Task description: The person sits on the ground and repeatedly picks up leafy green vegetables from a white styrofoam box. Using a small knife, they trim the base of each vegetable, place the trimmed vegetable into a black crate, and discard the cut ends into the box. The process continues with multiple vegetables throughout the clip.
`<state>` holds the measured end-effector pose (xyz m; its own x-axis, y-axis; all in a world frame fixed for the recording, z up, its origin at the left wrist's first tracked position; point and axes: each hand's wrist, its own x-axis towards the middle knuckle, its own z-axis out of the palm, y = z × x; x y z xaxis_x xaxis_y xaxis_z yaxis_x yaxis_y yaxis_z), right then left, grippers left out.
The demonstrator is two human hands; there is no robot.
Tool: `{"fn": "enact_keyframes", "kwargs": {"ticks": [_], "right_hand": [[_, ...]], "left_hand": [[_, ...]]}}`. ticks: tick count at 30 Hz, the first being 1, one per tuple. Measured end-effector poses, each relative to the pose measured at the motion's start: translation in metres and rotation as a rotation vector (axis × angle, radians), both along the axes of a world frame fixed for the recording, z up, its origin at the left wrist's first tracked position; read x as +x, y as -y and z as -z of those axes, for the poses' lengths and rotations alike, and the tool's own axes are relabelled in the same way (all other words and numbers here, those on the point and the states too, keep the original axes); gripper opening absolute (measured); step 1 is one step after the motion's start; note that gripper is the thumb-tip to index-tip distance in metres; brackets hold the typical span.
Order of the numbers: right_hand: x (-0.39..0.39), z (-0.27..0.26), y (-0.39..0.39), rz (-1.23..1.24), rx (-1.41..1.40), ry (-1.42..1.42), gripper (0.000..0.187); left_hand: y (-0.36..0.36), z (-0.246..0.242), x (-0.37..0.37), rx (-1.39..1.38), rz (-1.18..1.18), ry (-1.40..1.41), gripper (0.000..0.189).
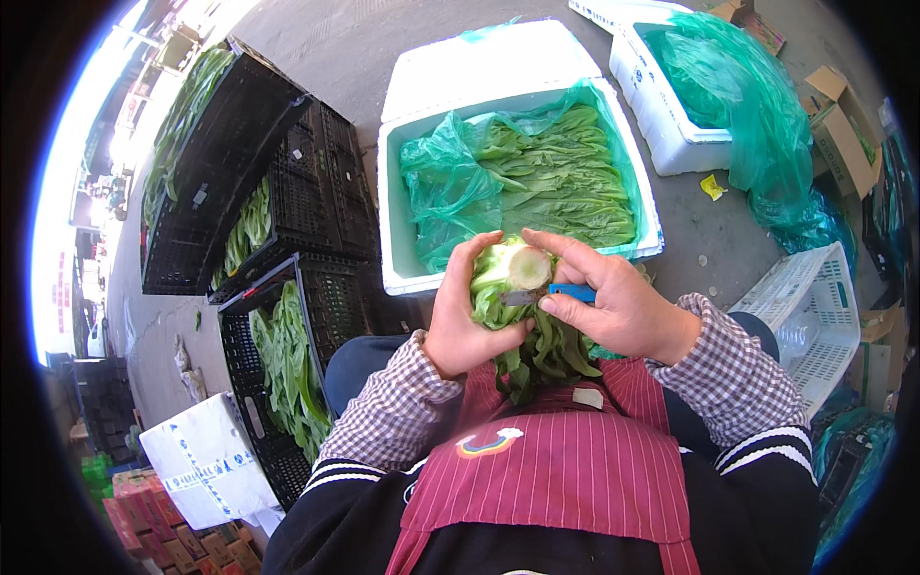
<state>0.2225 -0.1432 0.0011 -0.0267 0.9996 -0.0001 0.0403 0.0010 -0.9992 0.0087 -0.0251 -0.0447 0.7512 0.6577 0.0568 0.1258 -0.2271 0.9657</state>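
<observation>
My left hand (471,313) grips a head of leafy green lettuce (496,284) over my lap, its pale round cut stem end facing up. In my right hand (614,298) is a small knife with a blue handle (573,292). Its short, stained blade (523,297) lies across the lettuce just below the stem end. The right fingertips also touch the top of the head. Loose leaves hang down over my red striped apron (553,474). Beyond my hands stands a white foam box (392,215) lined with green plastic film (449,183), with long green leaf lettuce (568,172) laid inside.
Black plastic crates (316,187) holding leafy greens stand stacked at the left, with a taped white box (208,460) below them. At the right are another foam box (675,147) draped in green film, a white plastic basket (826,316) and a cardboard box (848,144).
</observation>
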Motion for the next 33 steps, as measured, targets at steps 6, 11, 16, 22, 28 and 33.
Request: {"fn": "enact_keyframes", "kwargs": {"ticks": [6, 11, 16, 22, 28, 33], "right_hand": [[0.004, -0.007, 0.002, 0.007, -0.007, 0.081, 0.061], [0.005, -0.008, 0.003, 0.025, 0.006, 0.103, 0.058], [0.008, -0.001, 0.003, 0.062, 0.097, 0.13, 0.052], [0.007, 0.002, 0.004, 0.078, 0.075, 0.041, 0.049], [0.019, 0.005, 0.003, 0.032, 0.083, 0.037, 0.04], [0.038, 0.0, 0.004, -0.138, -0.018, 0.066, 0.04]], "left_hand": [[-0.005, -0.004, -0.005, 0.035, 0.098, -0.053, 0.107], [-0.001, -0.004, -0.001, -0.024, 0.059, 0.026, 0.103], [-0.001, -0.007, -0.003, -0.042, 0.093, 0.004, 0.102], [-0.002, -0.009, -0.002, -0.055, 0.129, 0.007, 0.103], [-0.011, -0.008, -0.006, -0.094, 0.254, -0.029, 0.104], [-0.017, -0.012, -0.006, -0.119, 0.408, -0.049, 0.108]]}}
